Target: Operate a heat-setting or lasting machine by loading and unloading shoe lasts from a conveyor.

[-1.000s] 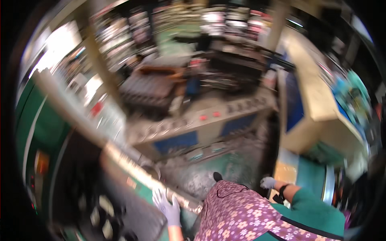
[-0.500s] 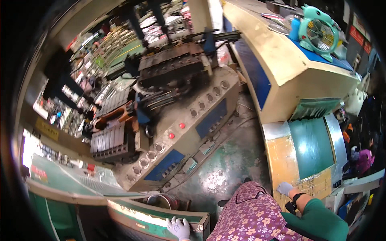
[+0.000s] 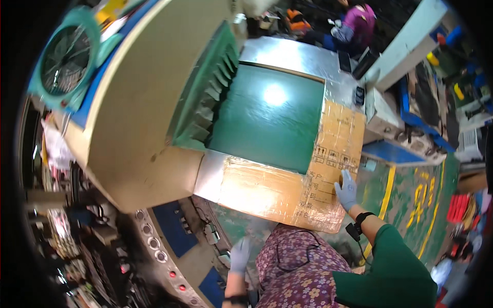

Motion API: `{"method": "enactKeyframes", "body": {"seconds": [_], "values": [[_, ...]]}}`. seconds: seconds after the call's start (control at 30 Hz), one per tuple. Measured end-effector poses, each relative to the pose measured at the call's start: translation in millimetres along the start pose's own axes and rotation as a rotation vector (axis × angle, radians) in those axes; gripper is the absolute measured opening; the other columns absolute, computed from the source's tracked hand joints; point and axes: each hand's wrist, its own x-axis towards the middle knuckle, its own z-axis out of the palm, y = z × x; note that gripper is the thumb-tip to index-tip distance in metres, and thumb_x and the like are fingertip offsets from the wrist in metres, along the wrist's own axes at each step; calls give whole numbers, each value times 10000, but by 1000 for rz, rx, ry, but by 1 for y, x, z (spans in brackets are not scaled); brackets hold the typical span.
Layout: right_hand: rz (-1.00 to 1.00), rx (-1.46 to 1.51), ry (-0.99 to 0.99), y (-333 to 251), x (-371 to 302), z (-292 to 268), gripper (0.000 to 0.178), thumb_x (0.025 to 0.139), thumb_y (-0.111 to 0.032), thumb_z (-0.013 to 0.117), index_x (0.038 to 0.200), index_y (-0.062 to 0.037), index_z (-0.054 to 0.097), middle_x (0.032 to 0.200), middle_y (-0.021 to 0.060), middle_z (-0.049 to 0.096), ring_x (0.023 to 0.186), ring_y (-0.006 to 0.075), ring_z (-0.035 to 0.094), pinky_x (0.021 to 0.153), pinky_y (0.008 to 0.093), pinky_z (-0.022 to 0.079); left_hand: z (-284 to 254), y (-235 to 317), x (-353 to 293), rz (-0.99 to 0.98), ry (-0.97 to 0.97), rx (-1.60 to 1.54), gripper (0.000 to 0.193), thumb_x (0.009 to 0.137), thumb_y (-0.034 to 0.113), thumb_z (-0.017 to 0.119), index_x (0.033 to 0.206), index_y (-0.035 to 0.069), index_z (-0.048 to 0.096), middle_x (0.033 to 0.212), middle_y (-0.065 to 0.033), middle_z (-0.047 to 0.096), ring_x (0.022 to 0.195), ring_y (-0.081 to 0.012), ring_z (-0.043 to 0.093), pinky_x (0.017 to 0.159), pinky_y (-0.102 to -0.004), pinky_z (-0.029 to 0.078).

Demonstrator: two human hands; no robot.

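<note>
One gloved right hand (image 3: 346, 191) rested, fingers extended and unclenched, on flat, glossy-taped cardboard (image 3: 336, 138) edging two sides of a smooth green surface (image 3: 267, 123); the blurred left hand (image 3: 239, 255) hung beside the floral apron (image 3: 298, 262), finger spacing impossible to tell.

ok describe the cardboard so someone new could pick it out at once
Find the big beige machine, then the glossy green surface beside its green flaps. The cardboard borders that surface's near and right edges, the right hand at its edge. Its tan, printed face sets it apart from the silver metal.
</note>
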Motion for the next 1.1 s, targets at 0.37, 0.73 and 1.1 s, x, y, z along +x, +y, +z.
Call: {"method": "enactKeyframes", "body": {"seconds": [0.37, 0.73, 1.1], "values": [[17, -107, 40, -14, 5, 49, 662, 900, -294, 581, 1458, 22, 417, 1545, 237, 376, 1460, 426, 280, 1205, 548, 159, -81, 68, 574, 525, 333, -399, 351, 918, 145, 678, 1230, -13, 650, 1190, -100, 676, 1106, -215, 614, 1019, -353, 455], [105, -206, -1, 3, 3, 54, 645, 952, -347, 499, 1464, 34, 405, 1549, 261, 372, 1452, 453, 307, 1206, 578, 165, -264, -62, 651, -382, 485, -260, 676, 831, 420, 759, 1327, -9, 593, 1277, -169, 626, 1189, -286, 560, 1060, -372, 416], [84, -273, 29, 4, 1, 50, 606, 956, -297, 475, 1448, 51, 401, 1518, 289, 389, 1426, 472, 333, 1191, 588, 197, -266, -42, 636, -593, 43, 55, 673, 834, 456, 758, 1313, 7, 612, 1265, -200, 633, 1181, -313, 573, 1055, -386, 423]]}}
